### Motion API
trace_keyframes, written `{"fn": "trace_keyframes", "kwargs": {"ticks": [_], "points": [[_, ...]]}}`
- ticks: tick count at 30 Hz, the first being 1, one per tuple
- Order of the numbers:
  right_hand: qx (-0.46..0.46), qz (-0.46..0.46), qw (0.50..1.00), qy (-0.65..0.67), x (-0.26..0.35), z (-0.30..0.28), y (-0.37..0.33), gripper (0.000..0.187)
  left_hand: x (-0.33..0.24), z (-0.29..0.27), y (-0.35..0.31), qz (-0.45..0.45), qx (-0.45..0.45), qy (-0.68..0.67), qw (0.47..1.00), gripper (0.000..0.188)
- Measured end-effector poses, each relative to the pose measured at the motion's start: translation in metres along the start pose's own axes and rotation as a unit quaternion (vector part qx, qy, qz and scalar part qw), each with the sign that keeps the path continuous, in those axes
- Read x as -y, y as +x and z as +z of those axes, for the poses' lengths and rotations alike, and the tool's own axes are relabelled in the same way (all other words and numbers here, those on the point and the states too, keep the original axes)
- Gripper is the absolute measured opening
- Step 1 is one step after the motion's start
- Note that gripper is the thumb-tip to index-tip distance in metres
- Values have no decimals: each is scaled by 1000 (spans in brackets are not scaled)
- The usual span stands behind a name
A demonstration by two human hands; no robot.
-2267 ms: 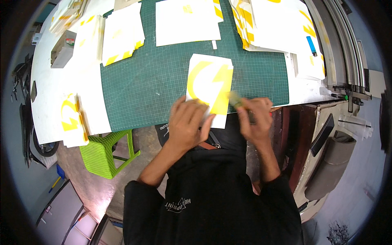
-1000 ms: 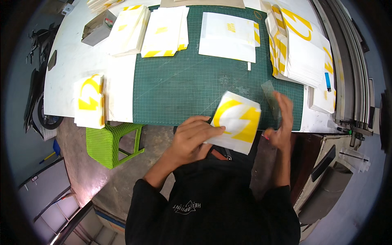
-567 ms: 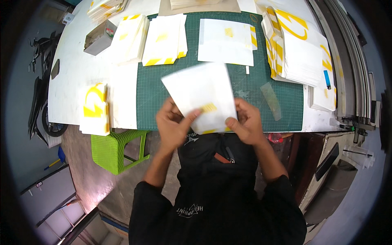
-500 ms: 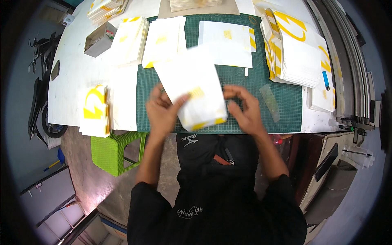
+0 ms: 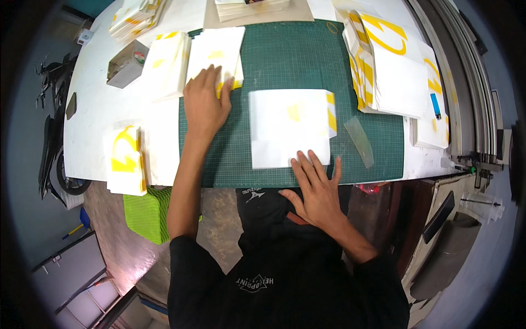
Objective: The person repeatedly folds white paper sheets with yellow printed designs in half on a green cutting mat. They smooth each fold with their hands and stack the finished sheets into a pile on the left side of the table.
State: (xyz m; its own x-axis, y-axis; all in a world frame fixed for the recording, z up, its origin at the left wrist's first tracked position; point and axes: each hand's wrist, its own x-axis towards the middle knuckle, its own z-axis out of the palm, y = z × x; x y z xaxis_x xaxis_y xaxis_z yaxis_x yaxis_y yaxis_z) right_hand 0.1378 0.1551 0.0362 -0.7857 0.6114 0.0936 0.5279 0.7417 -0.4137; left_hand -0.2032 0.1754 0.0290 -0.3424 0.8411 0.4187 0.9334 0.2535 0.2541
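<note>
Strip point(image 5: 360, 142) right of white sheet point(image 5: 274, 118) now shifted nearer — spread left hand point(image 5: 207, 104) on far-left stack point(image 5: 223, 41), spread right hand point(image 5: 319, 197) on sheet.

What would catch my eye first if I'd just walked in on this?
Probably the big green cutting mat across the middle of the white table, with a bright white paper sheet lying on it, the right hand at its near edge. Farther off to the left, the left hand reaches over a white-and-yellow paper stack. Below the table's left side, a lime-green stool stands out.
</note>
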Motion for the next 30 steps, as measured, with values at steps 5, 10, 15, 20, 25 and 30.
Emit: {"fn": "trace_keyframes", "kwargs": {"ticks": [5,10,15,20,25,30], "points": [[-150,40,983,97,-24,-15,3,55,-4,17,-17,27,-95,77,992,38],[-173,166,971,-10,-51,-10,25,32,-59,-9,-75,-38,-6,-129,991,32],[-155,220,962,-43,-21,4,33,33,-108,-8,-137,-39,33,-70,996,39],[-215,225,947,85,-19,20,28,30,-112,-9,-140,-50,37,-83,995,44],[-284,210,919,173,-15,12,30,27,-112,-6,-144,-48,32,-87,995,45],[-274,220,908,228,-22,7,30,24,-112,-3,-146,-51,33,-85,995,44]]}}
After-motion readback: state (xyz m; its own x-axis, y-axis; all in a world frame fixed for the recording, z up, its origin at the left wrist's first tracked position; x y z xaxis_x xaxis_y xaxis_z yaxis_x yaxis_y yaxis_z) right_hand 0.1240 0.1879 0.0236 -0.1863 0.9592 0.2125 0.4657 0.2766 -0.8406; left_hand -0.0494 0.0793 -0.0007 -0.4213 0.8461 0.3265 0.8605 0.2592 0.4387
